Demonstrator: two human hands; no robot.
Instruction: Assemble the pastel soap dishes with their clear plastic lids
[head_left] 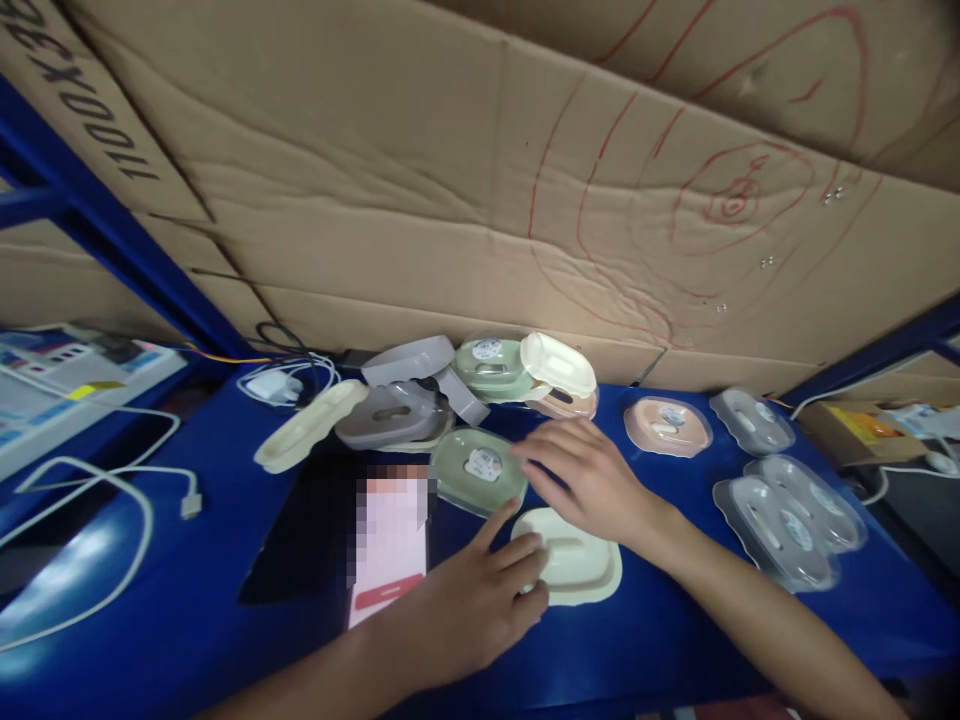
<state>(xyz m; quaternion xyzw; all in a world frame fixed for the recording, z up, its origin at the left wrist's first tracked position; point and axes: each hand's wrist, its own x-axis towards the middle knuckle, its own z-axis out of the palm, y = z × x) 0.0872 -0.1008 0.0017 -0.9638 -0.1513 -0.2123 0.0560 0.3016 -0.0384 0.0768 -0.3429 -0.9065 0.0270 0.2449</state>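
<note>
A green tray with a clear cover and a cartoon-animal label lies on the blue table. My right hand reaches over its right edge, fingers stretched out and slightly bent. From the front, my left hand points its index finger at the tray's lower right edge. The other left fingers curl loosely over the left side of a cream tray with a raised bar in its middle. Whether the fingertips press on either tray is hard to tell. Neither hand appears to grip anything.
Behind stand grey trays, a labelled green one and a cream one. A peach tray and grey covered trays sit at right. A phone lies left, near white cables. Cardboard walls the back.
</note>
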